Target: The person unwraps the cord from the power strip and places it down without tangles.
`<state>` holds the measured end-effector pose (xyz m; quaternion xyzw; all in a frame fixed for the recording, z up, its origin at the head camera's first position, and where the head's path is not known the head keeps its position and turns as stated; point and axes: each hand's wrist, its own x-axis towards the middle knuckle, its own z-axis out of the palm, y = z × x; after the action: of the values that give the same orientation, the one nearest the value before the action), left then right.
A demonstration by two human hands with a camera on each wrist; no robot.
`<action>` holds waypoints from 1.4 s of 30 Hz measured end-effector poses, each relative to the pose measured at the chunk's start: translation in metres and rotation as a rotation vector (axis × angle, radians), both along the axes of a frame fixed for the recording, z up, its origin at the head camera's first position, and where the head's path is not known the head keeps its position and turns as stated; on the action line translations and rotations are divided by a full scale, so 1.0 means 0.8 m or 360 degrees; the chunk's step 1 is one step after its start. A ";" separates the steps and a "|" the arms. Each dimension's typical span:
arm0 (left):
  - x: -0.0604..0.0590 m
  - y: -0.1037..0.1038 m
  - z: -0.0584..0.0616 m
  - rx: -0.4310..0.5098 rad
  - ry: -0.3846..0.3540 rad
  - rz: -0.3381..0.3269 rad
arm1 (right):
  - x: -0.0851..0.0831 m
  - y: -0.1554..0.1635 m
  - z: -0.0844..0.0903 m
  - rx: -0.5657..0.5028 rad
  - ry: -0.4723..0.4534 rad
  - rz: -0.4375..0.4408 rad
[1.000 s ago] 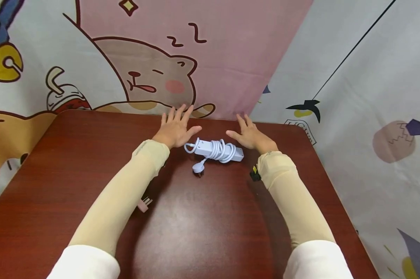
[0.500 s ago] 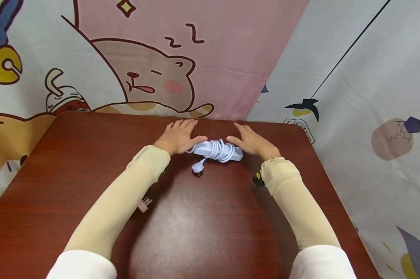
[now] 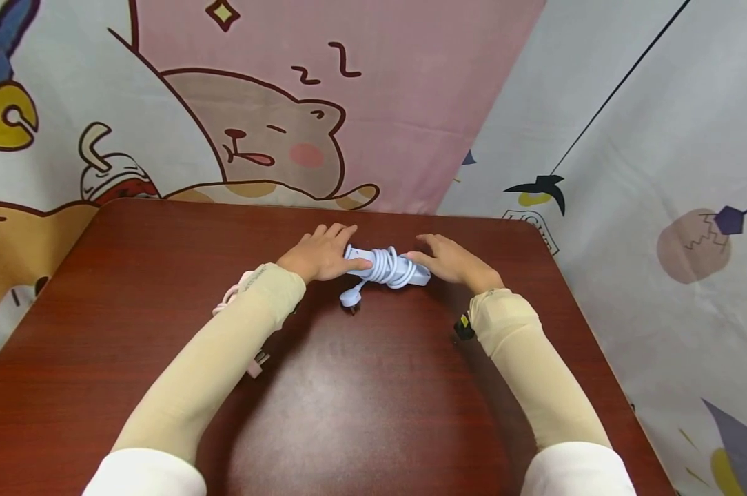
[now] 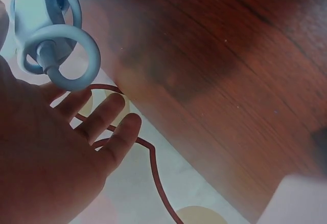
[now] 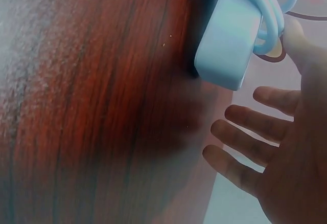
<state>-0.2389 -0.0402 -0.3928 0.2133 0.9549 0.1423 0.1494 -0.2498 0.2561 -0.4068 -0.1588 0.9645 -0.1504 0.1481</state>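
Observation:
A white power strip (image 3: pixel 387 267) with its cord wound round the middle lies near the table's far side. Its plug (image 3: pixel 351 297) rests in front of it on the wood. My left hand (image 3: pixel 320 255) is at the strip's left end, thumb over that end and fingers spread behind. In the left wrist view these fingers (image 4: pixel 113 111) are relaxed beside the looped cord (image 4: pixel 84 78). At the right end is my right hand (image 3: pixel 457 262), its thumb near the cord coils. The right wrist view shows its fingers (image 5: pixel 250 137) loosely extended, apart from the strip's end (image 5: pixel 227 55). Whether either thumb touches the strip, I cannot tell.
Partly hidden under my left forearm lies a pink plug (image 3: pixel 254 368) with a pink cord (image 3: pixel 227 297). A dark device with a yellow mark (image 3: pixel 464 327) sits at my right wrist. A cartoon-printed cloth (image 3: pixel 404 124) rises behind the brown table (image 3: pixel 373 427).
Both hands have drawn back from the table's far edge toward the strip's ends. My left thumb has come over the strip. The strip itself has hardly moved.

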 end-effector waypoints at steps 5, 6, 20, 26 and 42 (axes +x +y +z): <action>-0.002 -0.001 0.000 -0.0022 0.0009 -0.0040 | 0.003 0.002 0.000 -0.0031 -0.0015 0.0000; -0.002 -0.001 0.000 -0.0025 0.0022 -0.0054 | 0.004 0.003 0.000 -0.0044 -0.0017 0.0003; -0.004 0.000 0.004 -0.0034 0.0126 -0.0164 | 0.012 0.005 -0.004 -0.0108 0.0044 0.0134; -0.004 0.000 0.003 0.0023 0.0116 -0.0182 | 0.015 0.005 -0.006 -0.0079 0.0047 0.0144; 0.001 0.004 0.002 0.0052 0.0091 -0.0220 | 0.016 -0.001 -0.010 -0.0094 0.0095 0.0199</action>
<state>-0.2381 -0.0369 -0.3915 0.2852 0.9394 0.1410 0.1280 -0.2371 0.2552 -0.4148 -0.2275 0.9518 -0.1645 0.1237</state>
